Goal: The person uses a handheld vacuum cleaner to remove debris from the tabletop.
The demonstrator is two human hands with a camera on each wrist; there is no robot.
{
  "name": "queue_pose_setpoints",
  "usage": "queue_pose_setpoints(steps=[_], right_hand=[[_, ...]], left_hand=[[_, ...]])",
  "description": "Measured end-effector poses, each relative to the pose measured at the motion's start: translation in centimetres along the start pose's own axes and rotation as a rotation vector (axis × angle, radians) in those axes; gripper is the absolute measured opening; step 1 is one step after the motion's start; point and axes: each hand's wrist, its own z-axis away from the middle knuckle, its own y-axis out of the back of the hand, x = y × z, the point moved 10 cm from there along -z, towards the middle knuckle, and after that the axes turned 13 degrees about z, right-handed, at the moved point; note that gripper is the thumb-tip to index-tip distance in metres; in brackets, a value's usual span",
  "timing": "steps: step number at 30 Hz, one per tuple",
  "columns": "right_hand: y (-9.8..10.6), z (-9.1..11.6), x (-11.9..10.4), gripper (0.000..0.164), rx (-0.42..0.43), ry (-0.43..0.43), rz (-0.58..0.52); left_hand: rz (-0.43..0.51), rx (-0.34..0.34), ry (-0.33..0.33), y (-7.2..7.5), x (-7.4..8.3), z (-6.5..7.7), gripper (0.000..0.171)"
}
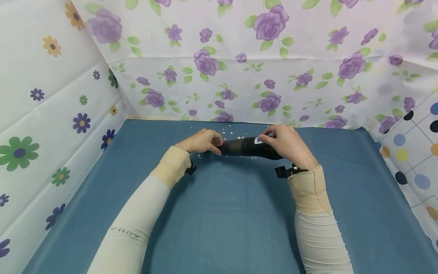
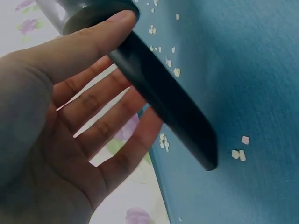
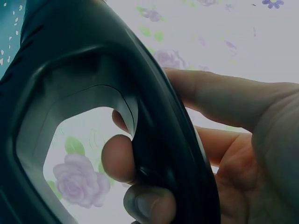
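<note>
**Vacuum held level between two hands**

A black vacuum (image 1: 244, 147) lies roughly horizontal over the far part of the blue worktop (image 1: 232, 224), its narrow end toward the person's left. The left hand (image 1: 203, 140) has its grip clamped on the base of the flat nozzle (image 2: 173, 105): the thumb presses the near face of the collar, beside the smoky clear cup (image 1: 232, 147), while the fingers reach to the far side. The right hand (image 1: 291, 142) has its grip clamped on the looped handle (image 3: 182, 149), with fingertips curled through the opening. A white label (image 1: 258, 140) marks the body near the right thumb. Whether the nozzle's tip touches the worktop cannot be told.

Pale crumbs (image 2: 242, 155) are scattered around and beyond the vacuum. A rose-printed sheet (image 1: 236, 68) stands behind, a daisy-printed sheet (image 1: 51, 125) to the left and a dotted sheet (image 1: 412, 167) to the right. Both forearms wear white sleeves (image 1: 126, 232) with beige cuffs (image 1: 171, 166).
</note>
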Motion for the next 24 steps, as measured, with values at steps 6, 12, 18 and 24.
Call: queue_pose_setpoints(steps=[6,12,18,24], right_hand=[[-0.24,-0.03,-0.19,0.030,-0.007,0.020,0.002],[-0.15,-0.01,-0.36,0.030,-0.002,0.040,0.004],[0.04,0.23,-0.27,0.029,-0.008,0.047,0.002],[0.14,0.35,-0.36,0.029,-0.012,0.054,0.001]], left_hand=[[-0.021,-0.050,0.026,-0.16,0.18,0.26,0.026],[-0.033,-0.067,0.039,-0.12,0.27,0.34,0.026],[-0.027,-0.110,0.034,-0.56,0.53,0.47,0.024],[-0.022,-0.122,0.036,-0.70,0.70,0.58,0.023]])
